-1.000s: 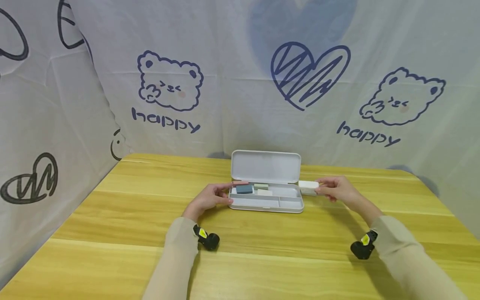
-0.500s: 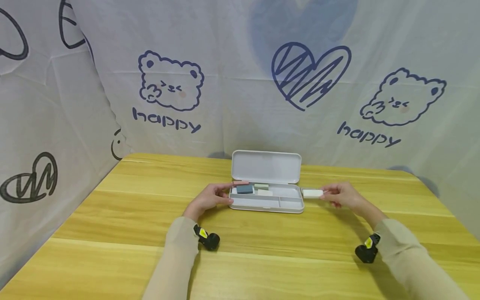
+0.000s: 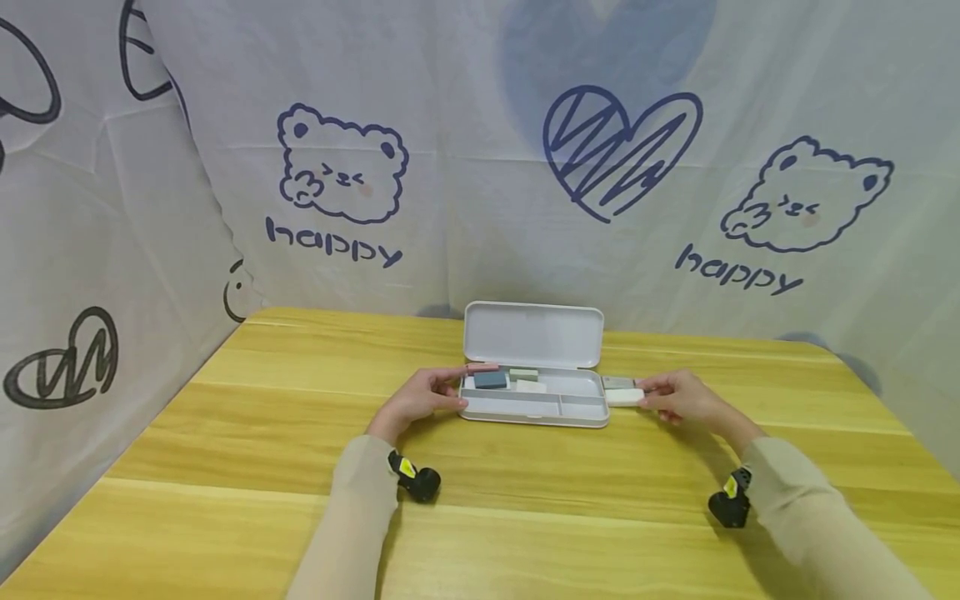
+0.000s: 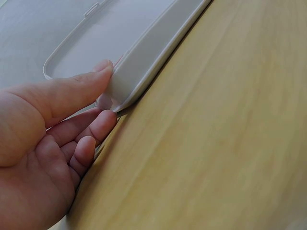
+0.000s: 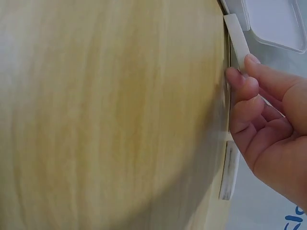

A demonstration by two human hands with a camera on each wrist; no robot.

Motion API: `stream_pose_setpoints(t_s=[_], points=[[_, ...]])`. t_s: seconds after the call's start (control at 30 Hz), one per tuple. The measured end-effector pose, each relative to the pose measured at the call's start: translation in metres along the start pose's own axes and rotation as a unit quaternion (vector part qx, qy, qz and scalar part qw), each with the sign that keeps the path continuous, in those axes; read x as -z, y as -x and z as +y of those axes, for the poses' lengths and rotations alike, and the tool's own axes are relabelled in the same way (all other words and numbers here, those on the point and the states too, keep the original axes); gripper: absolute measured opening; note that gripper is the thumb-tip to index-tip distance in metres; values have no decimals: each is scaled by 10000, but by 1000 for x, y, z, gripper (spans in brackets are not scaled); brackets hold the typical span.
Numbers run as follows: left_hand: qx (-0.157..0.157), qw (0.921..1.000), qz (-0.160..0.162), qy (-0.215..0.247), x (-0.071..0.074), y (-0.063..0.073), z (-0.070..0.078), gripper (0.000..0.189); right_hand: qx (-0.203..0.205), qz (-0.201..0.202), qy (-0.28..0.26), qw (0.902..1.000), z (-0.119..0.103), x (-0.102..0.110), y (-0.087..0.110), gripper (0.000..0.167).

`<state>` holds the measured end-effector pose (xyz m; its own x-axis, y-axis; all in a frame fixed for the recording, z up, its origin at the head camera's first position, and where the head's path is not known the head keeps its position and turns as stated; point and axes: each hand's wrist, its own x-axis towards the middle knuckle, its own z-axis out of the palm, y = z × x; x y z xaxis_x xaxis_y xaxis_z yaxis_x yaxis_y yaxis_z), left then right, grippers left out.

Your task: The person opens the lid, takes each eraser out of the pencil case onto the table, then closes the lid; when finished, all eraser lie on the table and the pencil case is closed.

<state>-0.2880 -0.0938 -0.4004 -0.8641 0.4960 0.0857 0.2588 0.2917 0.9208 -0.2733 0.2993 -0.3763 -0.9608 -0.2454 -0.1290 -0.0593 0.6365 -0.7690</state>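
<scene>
An open white pencil case (image 3: 510, 406) lies on the table with its lid raised at the back. My left hand (image 3: 420, 402) grips its left end; the left wrist view has the thumb on the rim and fingers at the corner. At the case's right end my right hand (image 3: 686, 398) pinches a small white block (image 3: 626, 397) like an eraser between thumb and fingers. A greyish surface (image 3: 618, 382) shows just behind it; I cannot tell whether it belongs to the same block. Inside lie dark blue (image 3: 490, 380), green (image 3: 522, 374), pink (image 3: 482, 367) and white (image 3: 531, 387) eraser-like blocks.
The wooden table (image 3: 525, 508) reaches back to a white cloth (image 3: 480, 208) printed with bears and hearts. In the right wrist view a pale block-like thing (image 5: 229, 172) shows behind the right hand. Each wrist carries a small black camera.
The white block in my right hand has tilted and moved slightly down and right beside the case's end; the greyish surface behind it has come into view. My left hand has stayed put.
</scene>
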Motion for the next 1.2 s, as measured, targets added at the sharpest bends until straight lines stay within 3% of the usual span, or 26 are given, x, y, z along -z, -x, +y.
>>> stream_pose_setpoints(t_s=[0.37, 0.77, 1.2], points=[[159, 9998, 69, -100, -1, 1, 3, 52, -124, 45, 347, 9993, -4, -2, 2, 34], [187, 9997, 111, -106, -1, 1, 1, 52, -177, 201, 211, 9994, -6, -1, 0, 27], [152, 9997, 108, -143, 0, 1, 0, 52, 280, 659, 500, 9962, -17, -3, -6, 22]])
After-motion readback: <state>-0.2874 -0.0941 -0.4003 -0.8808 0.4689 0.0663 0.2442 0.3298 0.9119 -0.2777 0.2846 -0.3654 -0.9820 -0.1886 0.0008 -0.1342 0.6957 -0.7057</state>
